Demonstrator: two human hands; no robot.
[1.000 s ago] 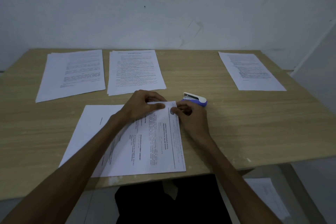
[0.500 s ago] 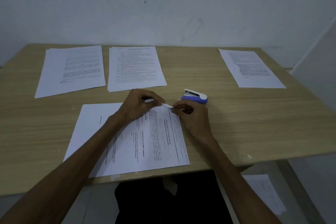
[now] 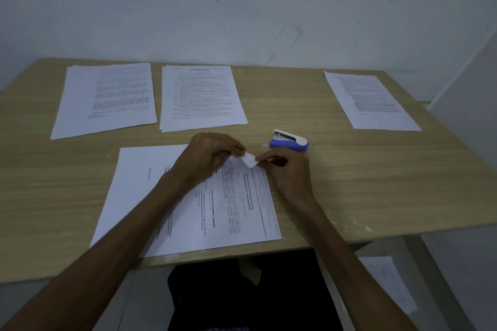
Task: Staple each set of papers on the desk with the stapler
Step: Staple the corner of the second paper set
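At a wooden desk (image 3: 349,183), our left hand (image 3: 212,158) and right hand (image 3: 285,169) both pinch the lifted far corner of the near paper set (image 3: 231,212), fingers closed on the folded tip. Its sideways print reads "PENDAFTARAN PENANAMAN MODAL". The blue-and-white stapler (image 3: 289,140) lies untouched just beyond our right hand, at one o'clock. We count four sets: this one, two at eleven and twelve o'clock (image 3: 107,99) (image 3: 201,97), the latter headed "DAFTAR PUSTAKA", and one at two o'clock (image 3: 371,101).

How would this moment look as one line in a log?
left hand: pinching paper corner | right hand: pinching same corner | stapler: on desk, untouched
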